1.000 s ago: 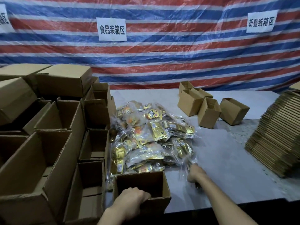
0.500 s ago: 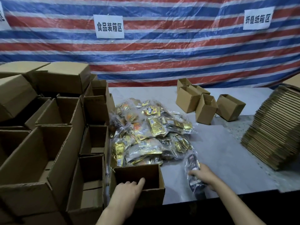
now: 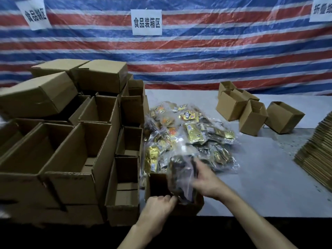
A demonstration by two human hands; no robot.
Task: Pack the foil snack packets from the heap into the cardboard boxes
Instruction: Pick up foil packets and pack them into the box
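Observation:
A heap of gold and clear foil snack packets [image 3: 190, 135] lies in the middle of the grey table [image 3: 269, 173]. In front of it, at the table's near edge, stands a small open cardboard box [image 3: 156, 184]. My left hand [image 3: 158, 207] grips that box's near rim. My right hand [image 3: 204, 182] holds a dark packet in clear wrap [image 3: 181, 178] over the box's open top, its lower end dipping inside.
Several open and stacked cardboard boxes [image 3: 71, 151] fill the left side. Three small boxes [image 3: 251, 114] stand at the back right. A pile of flattened cartons [image 3: 318, 155] sits at the right edge. A striped tarpaulin with paper signs [image 3: 147, 22] hangs behind.
My right hand lifted the dark packet from the table beside the heap and carried it left over the small box. My left hand stayed on the box's near rim.

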